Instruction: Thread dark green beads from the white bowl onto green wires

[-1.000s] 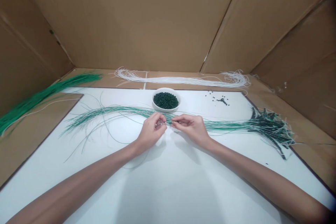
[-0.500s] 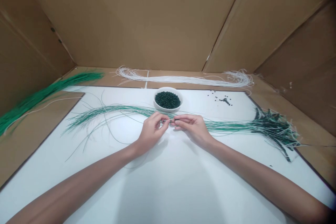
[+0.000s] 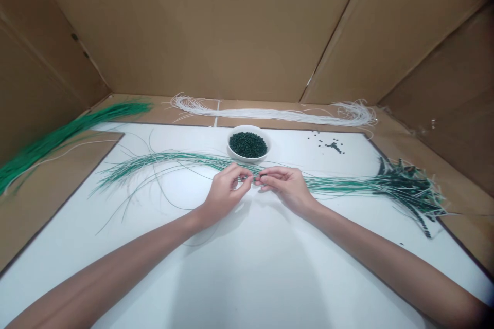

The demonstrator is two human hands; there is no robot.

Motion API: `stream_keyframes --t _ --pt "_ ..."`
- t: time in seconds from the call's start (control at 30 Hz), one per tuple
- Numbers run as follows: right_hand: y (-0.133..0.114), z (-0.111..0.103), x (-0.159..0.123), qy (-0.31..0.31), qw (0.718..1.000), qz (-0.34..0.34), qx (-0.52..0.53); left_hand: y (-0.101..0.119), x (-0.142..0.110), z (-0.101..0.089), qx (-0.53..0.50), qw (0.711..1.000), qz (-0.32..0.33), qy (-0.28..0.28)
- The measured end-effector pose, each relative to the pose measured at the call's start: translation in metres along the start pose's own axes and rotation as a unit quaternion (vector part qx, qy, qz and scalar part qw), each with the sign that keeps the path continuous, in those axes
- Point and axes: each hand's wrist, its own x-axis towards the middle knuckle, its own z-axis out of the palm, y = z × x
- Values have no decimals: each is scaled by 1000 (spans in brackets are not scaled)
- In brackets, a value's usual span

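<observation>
Dark green, a small bead [image 3: 263, 175] shows at the fingertips of the person's right hand [image 3: 287, 187], which pinches it lightly; it lies a little to the right of the left hand's fingertips, with only a narrow gap between. The left hand [image 3: 227, 187] has thumb and finger drawn together at the tips; whether they close on a strand cannot be told, since anything there is too fine to make out. The two pinches face each other side to side; that line runs much the same way as the long axis of the bundle of green and white strings [image 3: 339, 184], which stretches across the white board [image 3: 247, 267] behind the fingers. The bundle's dark, bushy end [image 3: 412, 187] lies off to the right, well beyond the right hand, and its thin loose ends fan out on the left; the right hand is the nearer to the bushy end. A white bowl [image 3: 269, 146] of dark green beads [image 3: 248, 145] stands just beyond both hands, roughly centred between them; a few spilled beads [image 3: 335, 146] lie on the board to the bowl's right.
</observation>
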Motion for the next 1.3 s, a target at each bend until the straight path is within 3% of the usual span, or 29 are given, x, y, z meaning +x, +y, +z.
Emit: stream_keyframes --t 1.3 --pt "-1 1 -2 -7 1000 -7 -24 -2 -3 2 4 999 42 -9"
